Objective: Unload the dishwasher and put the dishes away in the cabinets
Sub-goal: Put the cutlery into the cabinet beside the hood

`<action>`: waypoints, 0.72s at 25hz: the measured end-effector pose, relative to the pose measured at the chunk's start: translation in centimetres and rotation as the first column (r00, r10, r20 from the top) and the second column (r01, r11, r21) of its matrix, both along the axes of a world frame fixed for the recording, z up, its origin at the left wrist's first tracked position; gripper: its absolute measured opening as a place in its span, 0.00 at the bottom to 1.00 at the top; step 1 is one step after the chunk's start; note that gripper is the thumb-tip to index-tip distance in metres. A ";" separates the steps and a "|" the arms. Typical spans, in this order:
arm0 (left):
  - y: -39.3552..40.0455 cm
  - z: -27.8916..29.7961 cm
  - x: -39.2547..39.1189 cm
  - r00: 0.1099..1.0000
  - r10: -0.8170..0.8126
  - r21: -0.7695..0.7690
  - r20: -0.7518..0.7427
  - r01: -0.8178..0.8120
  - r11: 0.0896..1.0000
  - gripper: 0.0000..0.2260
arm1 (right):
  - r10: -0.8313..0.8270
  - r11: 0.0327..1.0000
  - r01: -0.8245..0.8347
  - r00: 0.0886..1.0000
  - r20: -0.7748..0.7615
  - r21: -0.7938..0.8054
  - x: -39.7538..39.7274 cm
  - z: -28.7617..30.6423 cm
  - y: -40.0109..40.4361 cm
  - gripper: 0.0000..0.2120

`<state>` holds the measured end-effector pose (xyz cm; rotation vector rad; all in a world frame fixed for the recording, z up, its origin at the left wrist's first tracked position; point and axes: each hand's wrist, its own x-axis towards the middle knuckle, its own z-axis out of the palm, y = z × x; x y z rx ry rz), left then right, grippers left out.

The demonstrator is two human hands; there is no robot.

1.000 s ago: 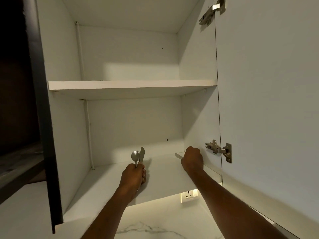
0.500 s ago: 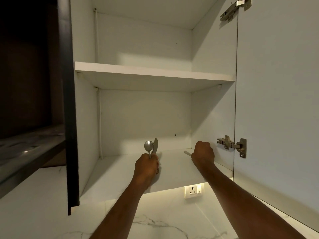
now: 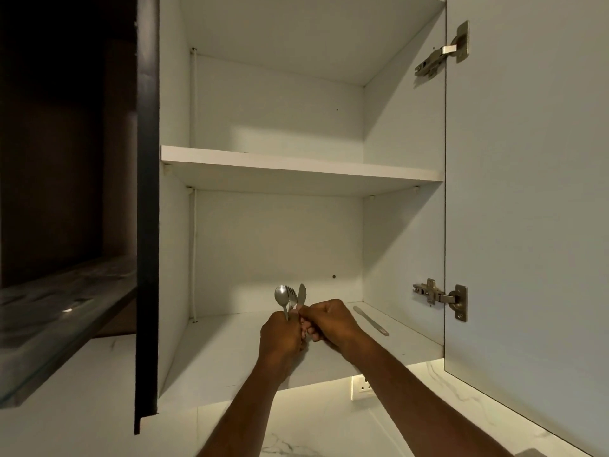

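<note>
Cabinet (image 3: 276, 245) stands open, door (image 3: 527, 192) swung right. Left hand (image 3: 280, 338) grips a spoon (image 3: 281, 298), fork (image 3: 291, 296) and knife (image 3: 302, 295) upright above the bottom shelf (image 3: 230, 351). Right hand (image 3: 331, 321) pinches that knife. A second knife (image 3: 370, 320) lies on the shelf, right.

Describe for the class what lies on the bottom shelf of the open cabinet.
One knife lies flat on the bottom shelf, near the right wall. The hands and the cutlery they hold hide part of the shelf's middle, so anything there cannot be seen.
</note>
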<state>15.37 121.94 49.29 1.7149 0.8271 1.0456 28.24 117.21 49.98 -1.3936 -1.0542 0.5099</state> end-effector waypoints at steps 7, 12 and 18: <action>-1.0 0.1 -0.1 0.989 -0.123 -0.052 0.081 0.128 0.990 0.19 | 0.011 0.999 0.000 0.973 -0.232 0.045 0.9 0.1 -1.1 0.09; -1.5 0.4 -0.4 0.996 -0.049 -0.037 0.079 0.052 0.998 0.18 | -0.210 0.937 0.312 0.862 -0.461 0.157 3.9 0.6 -1.7 0.10; -1.9 0.3 0.7 0.998 -0.055 0.093 0.019 0.053 0.994 0.16 | -0.438 0.797 0.581 0.746 0.501 -0.168 12.1 5.0 -3.8 0.14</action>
